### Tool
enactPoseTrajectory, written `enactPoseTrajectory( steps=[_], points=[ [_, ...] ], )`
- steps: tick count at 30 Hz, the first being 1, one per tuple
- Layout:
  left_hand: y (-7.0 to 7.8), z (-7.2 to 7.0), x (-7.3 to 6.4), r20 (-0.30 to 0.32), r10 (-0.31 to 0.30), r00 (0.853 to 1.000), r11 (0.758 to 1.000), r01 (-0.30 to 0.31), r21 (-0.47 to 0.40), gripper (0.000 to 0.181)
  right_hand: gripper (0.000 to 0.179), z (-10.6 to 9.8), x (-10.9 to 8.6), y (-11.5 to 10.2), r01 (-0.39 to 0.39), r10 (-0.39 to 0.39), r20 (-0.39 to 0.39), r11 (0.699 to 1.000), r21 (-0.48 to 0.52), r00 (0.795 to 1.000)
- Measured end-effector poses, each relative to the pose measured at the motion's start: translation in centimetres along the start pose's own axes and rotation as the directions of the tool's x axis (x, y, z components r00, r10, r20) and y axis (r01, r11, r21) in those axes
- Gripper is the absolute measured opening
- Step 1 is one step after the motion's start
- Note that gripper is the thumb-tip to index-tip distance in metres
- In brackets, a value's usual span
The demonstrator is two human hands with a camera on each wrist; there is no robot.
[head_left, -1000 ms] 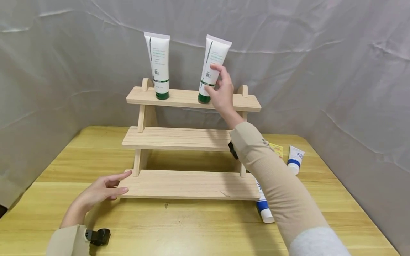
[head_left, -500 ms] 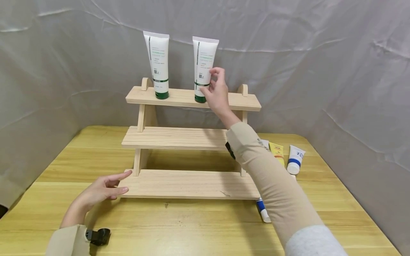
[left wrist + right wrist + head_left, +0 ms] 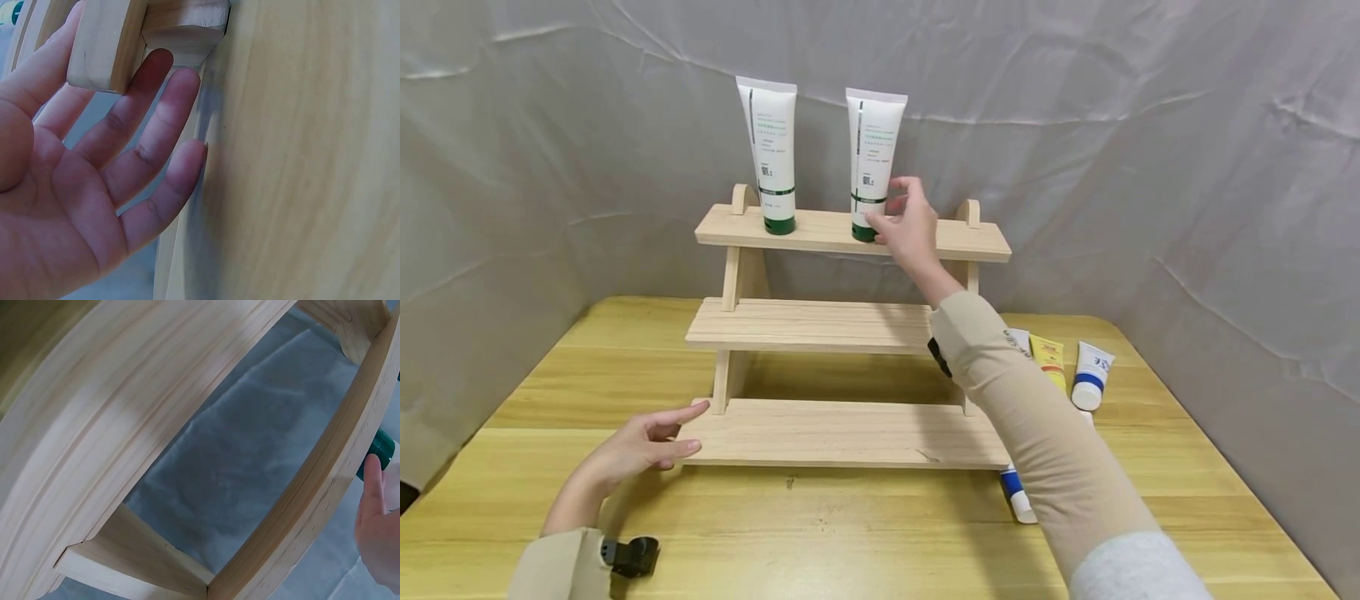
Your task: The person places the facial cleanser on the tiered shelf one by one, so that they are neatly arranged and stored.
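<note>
In the head view, a white tube (image 3: pixel 875 150) with a green cap stands cap-down on the top shelf of a wooden three-tier display stand (image 3: pixel 820 323). My right hand (image 3: pixel 913 229) holds it low down, thumb at the front near the cap, other fingertips at its right side and partly hidden behind it. A matching white tube (image 3: pixel 772 154) stands to the left on the same shelf. My left hand (image 3: pixel 632 450) grips the left end of the bottom shelf between thumb and index finger. The left wrist view shows the remaining fingers (image 3: pixel 178 103) extended past the wood.
Right of the stand, partly behind my right sleeve, lie a yellow tube (image 3: pixel 1048 358), a white tube with a blue band (image 3: pixel 1090 375) and another blue-banded tube (image 3: pixel 1017 493) near the front. A grey cloth backdrop (image 3: pixel 1075 167) rises behind the wooden table (image 3: pixel 820 542).
My right hand has shifted left with its tube, which has gone from tilted to nearly upright on the top shelf. The hand then slid lower on the tube. My left hand stays put.
</note>
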State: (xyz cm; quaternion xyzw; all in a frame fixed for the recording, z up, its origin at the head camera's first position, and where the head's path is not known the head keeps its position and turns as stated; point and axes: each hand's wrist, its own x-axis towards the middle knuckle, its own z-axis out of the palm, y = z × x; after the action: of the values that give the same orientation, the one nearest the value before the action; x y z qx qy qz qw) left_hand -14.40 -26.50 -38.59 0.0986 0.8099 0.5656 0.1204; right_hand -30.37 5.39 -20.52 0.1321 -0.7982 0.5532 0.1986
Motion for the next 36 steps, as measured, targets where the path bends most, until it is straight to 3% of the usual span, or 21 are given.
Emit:
enactPoseTrajectory(
  steps=[14, 21, 28, 36],
  points=[
    [0.0, 0.2, 0.2, 0.01, 0.028, 1.0, 1.0, -0.028, 0.005, 0.059, 0.044, -0.3, -0.2, 0.6, -0.033, 0.031, 0.024, 0.995, 0.098, 0.999],
    [0.0, 0.2, 0.2, 0.011, 0.023, 1.0, 1.0, -0.023, 0.003, 0.058, 0.039, -1.5, -0.5, 1.3, -0.037, 0.035, 0.012, 0.982, 0.188, 0.999],
    [0.0, 0.2, 0.1, 0.018, 0.011, 1.0, 1.0, -0.011, 0.004, 0.059, 0.025, -2.8, -1.0, 1.7, -0.032, 0.038, -0.015, 0.948, 0.316, 0.999],
    [-0.2, 0.2, 0.0, 0.002, 0.006, 1.0, 1.0, -0.006, 0.001, 0.059, 0.019, -4.7, -2.1, 2.6, -0.019, 0.011, 0.025, 0.942, 0.335, 1.0]
  ],
)
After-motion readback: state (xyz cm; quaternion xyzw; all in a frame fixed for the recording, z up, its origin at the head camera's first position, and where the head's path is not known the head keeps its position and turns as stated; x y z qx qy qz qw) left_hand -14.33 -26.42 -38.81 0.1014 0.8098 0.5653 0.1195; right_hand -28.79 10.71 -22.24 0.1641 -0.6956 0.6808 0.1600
